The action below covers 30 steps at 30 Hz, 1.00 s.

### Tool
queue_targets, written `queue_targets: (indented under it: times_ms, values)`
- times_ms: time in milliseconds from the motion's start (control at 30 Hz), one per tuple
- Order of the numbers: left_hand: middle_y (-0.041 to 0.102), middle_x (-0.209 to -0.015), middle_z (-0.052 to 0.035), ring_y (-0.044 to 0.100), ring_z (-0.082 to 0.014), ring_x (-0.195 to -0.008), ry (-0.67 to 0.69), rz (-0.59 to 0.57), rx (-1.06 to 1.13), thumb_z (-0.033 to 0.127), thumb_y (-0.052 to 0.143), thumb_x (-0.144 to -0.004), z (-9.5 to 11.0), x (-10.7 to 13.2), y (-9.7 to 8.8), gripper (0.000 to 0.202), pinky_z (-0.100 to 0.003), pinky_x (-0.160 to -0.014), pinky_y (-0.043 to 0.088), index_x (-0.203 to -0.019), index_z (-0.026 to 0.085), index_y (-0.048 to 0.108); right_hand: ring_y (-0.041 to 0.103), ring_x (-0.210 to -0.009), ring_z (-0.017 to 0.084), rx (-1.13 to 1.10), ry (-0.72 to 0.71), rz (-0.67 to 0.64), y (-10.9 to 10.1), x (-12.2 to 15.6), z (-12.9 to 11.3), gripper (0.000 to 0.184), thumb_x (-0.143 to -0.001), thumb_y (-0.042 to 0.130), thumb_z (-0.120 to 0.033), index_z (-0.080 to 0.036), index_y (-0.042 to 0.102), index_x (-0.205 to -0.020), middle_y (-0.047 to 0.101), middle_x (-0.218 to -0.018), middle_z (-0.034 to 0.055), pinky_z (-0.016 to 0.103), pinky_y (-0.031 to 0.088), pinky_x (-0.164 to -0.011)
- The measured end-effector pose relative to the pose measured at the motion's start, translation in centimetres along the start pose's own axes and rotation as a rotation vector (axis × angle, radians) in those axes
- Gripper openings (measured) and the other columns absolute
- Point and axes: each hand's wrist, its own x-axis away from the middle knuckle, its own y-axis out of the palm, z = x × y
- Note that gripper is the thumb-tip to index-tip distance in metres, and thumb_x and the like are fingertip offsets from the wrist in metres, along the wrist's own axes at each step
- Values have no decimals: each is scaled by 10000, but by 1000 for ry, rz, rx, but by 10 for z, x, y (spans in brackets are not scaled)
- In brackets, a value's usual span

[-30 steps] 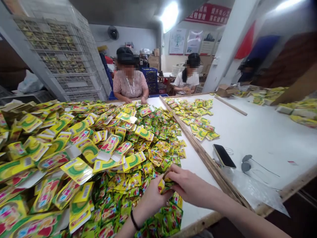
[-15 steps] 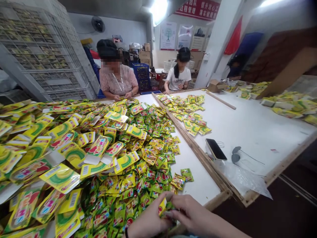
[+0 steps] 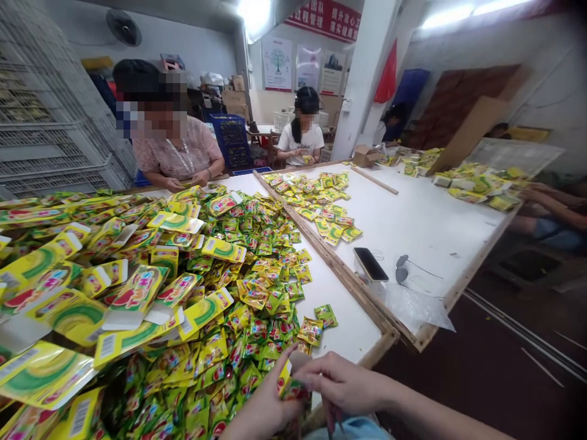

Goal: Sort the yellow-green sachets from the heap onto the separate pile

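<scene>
Both hands are meeting over the near edge of the desk (image 3: 355, 333): the left hand (image 3: 268, 406) and the right hand (image 3: 342, 385) are pinching 1 small bundle of sachets (image 3: 285, 379) between closed fingers, probably so that the packets are lying flush. The heap of loose sachets (image 3: 257, 287) and the bigger yellow-green cards (image 3: 137, 293) are lying just beside, within easy reach. Print on the packets is looking too small to read; the red banner (image 3: 328, 13) is showing white Chinese characters.

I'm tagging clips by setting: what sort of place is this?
Probably a hand-packing workshop: heaps of small yellow-green foil sachets and flat printed yellow card sleeves cover the white worktable, and stacked grey plastic crates stand at the left.
</scene>
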Motion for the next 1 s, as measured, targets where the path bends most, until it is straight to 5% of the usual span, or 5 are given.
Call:
queue_targets:
  times_ms: [167,367,667,867,1000]
  values:
    - [534,-1249,-98,337,-260,-1304,110,69,14,206,694,-646,11,-4,-3,936,-406,-1099,258,-1408,228,151,561,-562,109,225,-265,295,-27,-11,-4,198,-858,514,-296,-181,671,-827,612,-675,2,200,440,-525]
    - [487,-1254,-114,459,-262,-1173,251,733,-501,406,450,-849,10,-7,-57,459,-465,-1011,360,-1267,229,384,532,-599,120,551,-261,1034,-132,-49,-25,341,-910,390,-398,-184,461,-1165,582,-976,65,258,442,-565]
    - [578,-1009,-106,497,-282,-993,136,899,-1179,429,437,-853,-19,-11,-59,355,-439,-845,398,-1078,176,546,524,-598,154,702,-69,578,-60,-52,70,204,-696,682,-254,-186,490,-701,557,-700,15,237,336,-540]
    - [586,-1026,-93,487,-294,-1021,158,960,-1037,413,437,-854,-1,-19,-56,277,-466,-850,380,-883,219,633,524,-575,131,549,-120,565,-52,-57,39,74,-865,487,-268,-210,452,-835,530,-651,-35,229,373,-529]
    - [615,-1057,-92,522,-273,-1025,269,902,-465,416,496,-823,3,-19,-54,260,-435,-876,407,-862,195,628,493,-485,91,77,-240,458,-27,-77,8,234,-838,542,-405,-209,422,-882,508,-646,-61,199,388,-438]
